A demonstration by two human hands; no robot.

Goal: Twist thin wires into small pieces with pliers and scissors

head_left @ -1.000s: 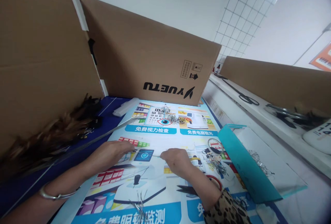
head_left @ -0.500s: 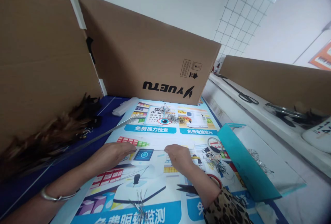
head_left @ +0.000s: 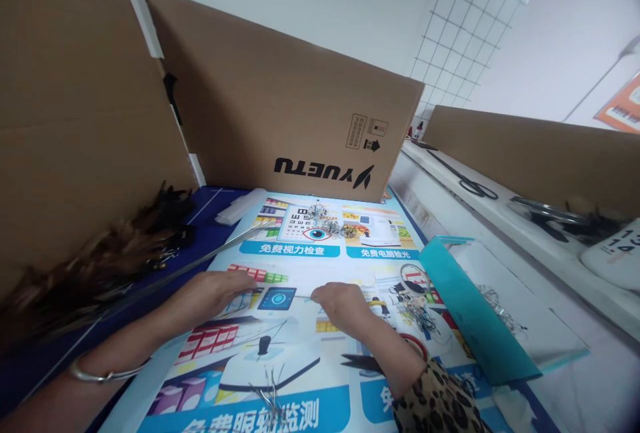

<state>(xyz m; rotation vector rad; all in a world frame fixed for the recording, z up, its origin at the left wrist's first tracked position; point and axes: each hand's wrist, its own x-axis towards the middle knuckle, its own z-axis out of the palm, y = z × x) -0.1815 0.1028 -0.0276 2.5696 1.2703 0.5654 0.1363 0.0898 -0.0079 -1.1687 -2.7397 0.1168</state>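
My left hand (head_left: 220,291) and my right hand (head_left: 343,305) are held apart above the printed sheet, fingertips pinched. A thin wire (head_left: 299,296) seems to stretch between them, faint against the print. Below the hands lies a bunch of short silvery wires (head_left: 271,398). Scissors (head_left: 361,363) with dark blades lie partly hidden under my right forearm. Beside that forearm is a tangle of wire pieces (head_left: 420,318). Beyond the hands sit small wire balls (head_left: 330,227). A bundle of long thin wires (head_left: 227,244) runs past my left hand.
A teal box (head_left: 480,313) holding wire pieces (head_left: 500,306) stands at the right. Cardboard panels (head_left: 290,100) wall off the back and left. Brown feathery material (head_left: 115,253) lies at the left. Another pair of scissors (head_left: 477,188) rests on the white ledge (head_left: 450,196).
Both hands have shifted slightly left, the right one a little more, narrowing the gap between them. The view has moved slightly; the other things stay in place.
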